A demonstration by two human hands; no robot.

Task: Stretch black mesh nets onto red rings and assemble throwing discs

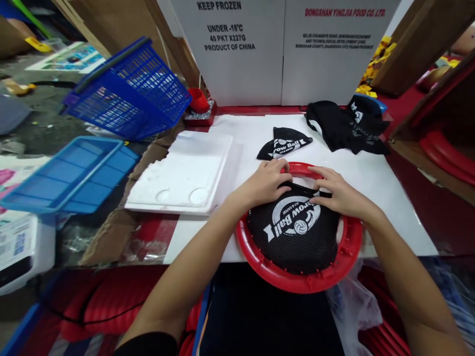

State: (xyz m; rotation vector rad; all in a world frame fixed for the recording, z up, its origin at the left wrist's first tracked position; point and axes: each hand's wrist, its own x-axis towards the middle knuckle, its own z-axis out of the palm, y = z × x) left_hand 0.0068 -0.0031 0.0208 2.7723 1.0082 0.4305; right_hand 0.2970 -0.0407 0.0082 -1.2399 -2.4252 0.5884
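A red plastic ring [297, 282] rests at the front edge of the white work surface, tilted toward me. Black mesh fabric [293, 242] printed "Throw Ball" in white spans its lower part, and its upper edge hangs free of the ring, leaving a gap. My left hand [269, 183] is closed on the fabric's upper left edge, fingers over the ring's far rim. My right hand [332, 193] pinches the fabric's upper right edge, with the index finger reaching to the rim. Beyond the ring lies a folded black mesh piece [284, 143] with the same print.
More black mesh pieces [345, 123] lie at the back right, before a white carton [237, 74]. A white foam slab [181, 173] sits at left, past it a blue basket [129, 89] and a blue tray [70, 173]. Stacked red rings [111, 301] are below the table.
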